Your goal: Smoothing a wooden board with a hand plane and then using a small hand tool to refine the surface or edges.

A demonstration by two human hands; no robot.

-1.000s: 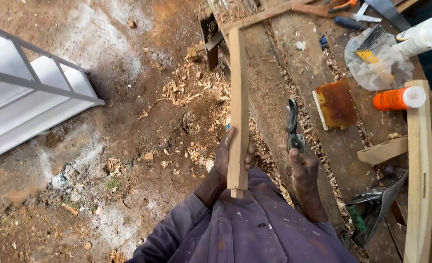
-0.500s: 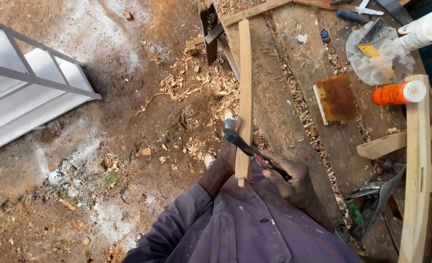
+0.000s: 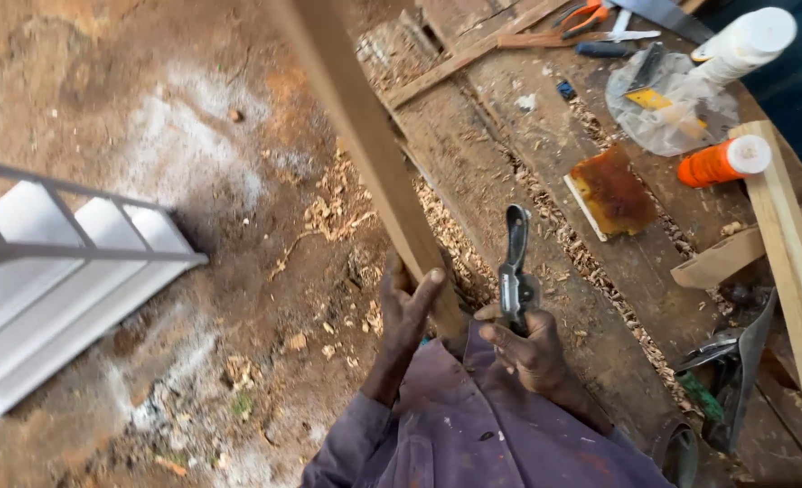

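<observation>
both hands busy: left hand [image 3: 410,303] clamped round the wood strip [image 3: 365,136] running up-left, right hand [image 3: 532,348] gripping the spokeshave [image 3: 513,271] just beside it.

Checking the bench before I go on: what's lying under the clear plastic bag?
Under the clear plastic bag show a yellow piece and a dark blade-like tool, on the wooden workbench. The white bottle overlaps its right edge; anything beneath is hidden.

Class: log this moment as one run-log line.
left hand: grips long wooden strip | right hand: holds dark metal tool | below: shaving-strewn wooden bench
</observation>
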